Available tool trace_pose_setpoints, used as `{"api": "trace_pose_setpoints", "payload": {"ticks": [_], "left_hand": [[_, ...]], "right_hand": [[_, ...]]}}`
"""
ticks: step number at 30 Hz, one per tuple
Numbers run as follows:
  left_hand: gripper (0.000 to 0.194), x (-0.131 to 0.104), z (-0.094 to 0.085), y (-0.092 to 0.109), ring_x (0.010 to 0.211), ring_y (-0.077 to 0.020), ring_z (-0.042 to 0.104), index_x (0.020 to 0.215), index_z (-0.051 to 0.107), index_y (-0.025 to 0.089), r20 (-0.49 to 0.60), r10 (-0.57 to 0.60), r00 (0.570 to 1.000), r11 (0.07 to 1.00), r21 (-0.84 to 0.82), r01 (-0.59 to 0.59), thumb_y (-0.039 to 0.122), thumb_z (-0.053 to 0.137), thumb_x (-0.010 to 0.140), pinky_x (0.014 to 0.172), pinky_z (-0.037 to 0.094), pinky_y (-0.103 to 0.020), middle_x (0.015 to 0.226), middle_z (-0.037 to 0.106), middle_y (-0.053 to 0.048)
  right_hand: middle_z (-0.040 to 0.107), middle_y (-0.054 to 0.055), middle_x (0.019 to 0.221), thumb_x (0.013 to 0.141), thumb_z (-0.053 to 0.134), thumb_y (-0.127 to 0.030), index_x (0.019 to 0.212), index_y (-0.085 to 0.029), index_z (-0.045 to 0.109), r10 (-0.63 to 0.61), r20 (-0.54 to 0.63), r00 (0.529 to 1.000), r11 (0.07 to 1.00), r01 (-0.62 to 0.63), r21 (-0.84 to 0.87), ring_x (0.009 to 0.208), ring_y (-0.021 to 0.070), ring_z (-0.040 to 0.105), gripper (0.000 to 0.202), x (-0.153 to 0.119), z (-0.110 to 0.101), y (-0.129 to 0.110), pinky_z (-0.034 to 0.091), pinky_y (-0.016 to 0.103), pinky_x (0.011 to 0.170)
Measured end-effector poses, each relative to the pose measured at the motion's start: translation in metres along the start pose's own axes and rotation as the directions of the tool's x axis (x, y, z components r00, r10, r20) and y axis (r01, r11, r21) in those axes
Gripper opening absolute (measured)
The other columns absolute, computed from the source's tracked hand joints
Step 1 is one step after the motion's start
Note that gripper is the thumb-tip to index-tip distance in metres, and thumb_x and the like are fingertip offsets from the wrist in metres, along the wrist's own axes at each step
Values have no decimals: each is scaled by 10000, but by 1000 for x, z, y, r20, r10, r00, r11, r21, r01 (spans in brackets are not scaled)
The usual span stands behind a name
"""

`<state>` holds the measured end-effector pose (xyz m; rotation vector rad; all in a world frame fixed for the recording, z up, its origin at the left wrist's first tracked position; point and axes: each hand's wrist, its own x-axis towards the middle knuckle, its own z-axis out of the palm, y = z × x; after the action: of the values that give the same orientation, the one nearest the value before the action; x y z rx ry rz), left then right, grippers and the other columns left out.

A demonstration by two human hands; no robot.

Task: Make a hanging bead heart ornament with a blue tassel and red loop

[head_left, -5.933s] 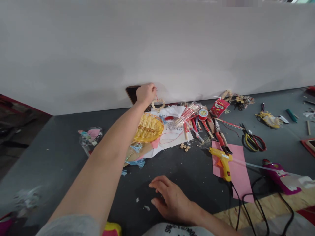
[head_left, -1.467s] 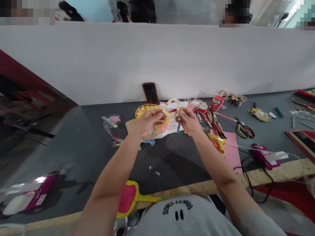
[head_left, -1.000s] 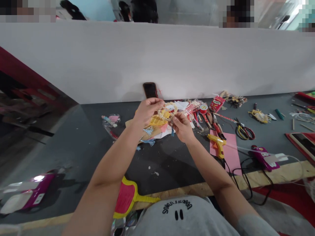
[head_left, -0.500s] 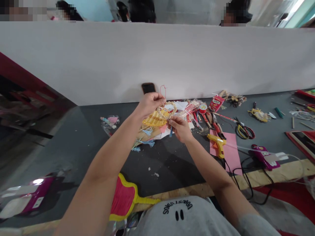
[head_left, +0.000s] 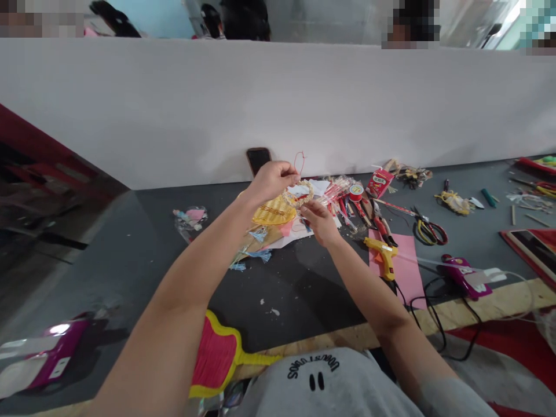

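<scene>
My left hand (head_left: 278, 179) is raised over the table, its fingers pinched on the top of a small braided straw-coloured ring (head_left: 310, 190). From that pinch a thin red cord loop (head_left: 300, 162) sticks up. Lower down, my right hand (head_left: 320, 221) has its thumb and fingers closed at the ring's lower right edge. Behind and below the ring lies a yellow woven piece (head_left: 273, 214), partly covered by my left hand and wrist. Light blue tassels (head_left: 260, 255) spread on the table under it.
A phone (head_left: 258, 156) leans on the white partition (head_left: 182, 110). Rightward lie a red thread spool (head_left: 356, 193), pliers (head_left: 383, 227), a yellow glue gun (head_left: 384, 252) on pink paper (head_left: 409, 266), and scissors (head_left: 430, 229). A pink-and-yellow fan (head_left: 219, 353) rests at the front edge.
My left hand, the ring and the red loop have shifted a little to the right. A blue tassel seen hanging below my right hand is now mostly hidden.
</scene>
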<state>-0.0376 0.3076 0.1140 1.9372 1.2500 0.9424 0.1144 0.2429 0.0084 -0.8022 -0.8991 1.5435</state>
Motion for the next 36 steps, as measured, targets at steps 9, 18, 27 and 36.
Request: {"api": "trace_pose_setpoints", "payload": {"ticks": [9, 18, 27, 36], "left_hand": [[124, 2, 2, 5, 616, -137, 565, 736, 688, 175, 23, 40, 999, 994, 104, -42, 287, 663, 785, 589, 368, -273, 662, 674, -12], [103, 1, 0, 7, 609, -132, 554, 716, 689, 164, 20, -22, 1000, 998, 55, 21, 251, 701, 771, 623, 380, -276, 639, 654, -13], [191, -3, 3, 26, 630, -121, 551, 752, 694, 148, 50, -21, 999, 993, -115, 26, 334, 738, 753, 645, 416, -280, 704, 673, -28], [217, 1, 6, 29, 628, -114, 530, 760, 697, 144, 90, -18, 996, 981, -191, 35, 353, 752, 740, 634, 398, -280, 690, 647, -20]], "right_hand": [[556, -59, 640, 551, 890, -439, 690, -205, 602, 17, 79, 997, 996, -10, -84, 565, 71, 433, 396, 4, -1, 1, 334, 231, 545], [537, -53, 660, 613, 842, -524, 725, -222, 610, 25, 38, 999, 999, -24, -40, 599, 88, 457, 396, 0, 3, -2, 358, 246, 579], [612, -36, 704, 524, 895, -489, 680, -222, 614, 52, -2, 999, 997, -52, 51, 696, 108, 546, 418, -2, 6, -9, 437, 270, 713], [644, -41, 697, 529, 909, -376, 684, -218, 659, 73, 17, 997, 980, -75, 183, 656, 91, 539, 333, -6, 8, -13, 439, 261, 702]]}}
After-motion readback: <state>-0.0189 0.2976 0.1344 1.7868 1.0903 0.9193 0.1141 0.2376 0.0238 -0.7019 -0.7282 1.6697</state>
